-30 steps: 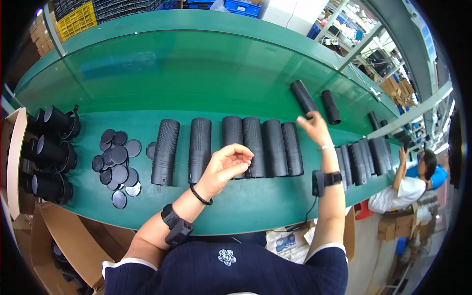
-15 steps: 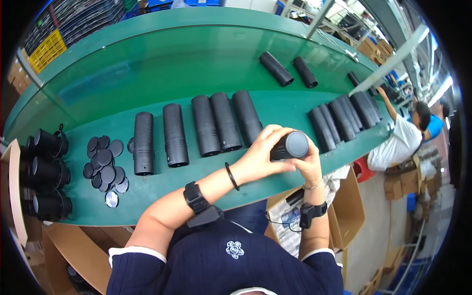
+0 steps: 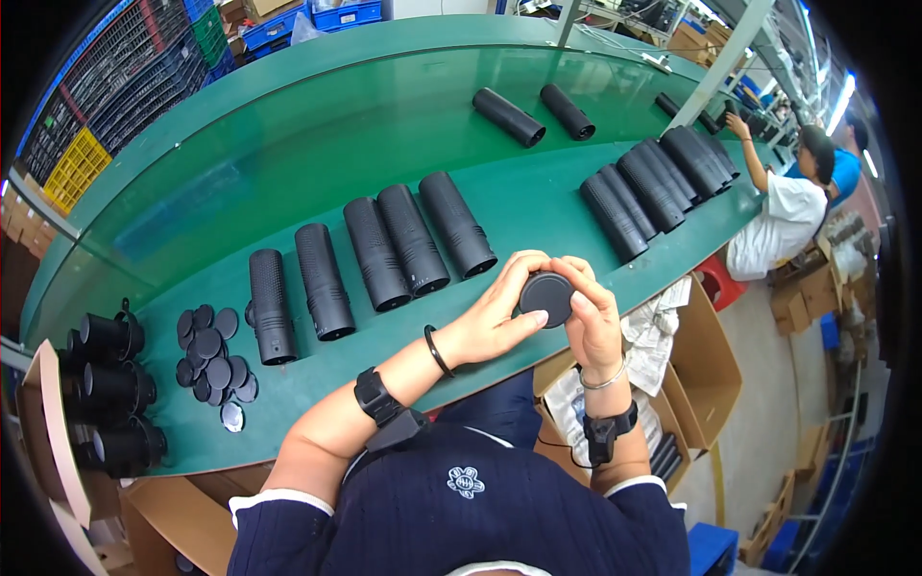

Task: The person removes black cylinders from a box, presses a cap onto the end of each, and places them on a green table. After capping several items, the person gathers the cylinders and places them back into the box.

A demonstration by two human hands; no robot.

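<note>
My left hand [image 3: 495, 309] and my right hand [image 3: 597, 322] are both closed round a black cylinder [image 3: 545, 298], held above the front edge of the green bench. Its flat round end, like a disc cap, faces up toward me. Both thumbs rest by the rim, and the fingers hide the cylinder's side. Left of my hands lies a row of several black ribbed tubes [image 3: 324, 280]. Farther left is a loose pile of black discs [image 3: 207, 343]; one disc [image 3: 232, 417] shows a shiny pale face.
More black tubes [image 3: 615, 213] lie grouped at the right; two others [image 3: 509, 117] lie on the green belt behind. At the left stand dark cylindrical parts [image 3: 110, 384] by a cardboard flap. An open carton [image 3: 706, 370] with paper sits at my right, near a co-worker [image 3: 783, 216].
My view has shifted. Both hands have closed in round the cylinder, and its round end now faces me more directly. The right fingers have come over its side.
</note>
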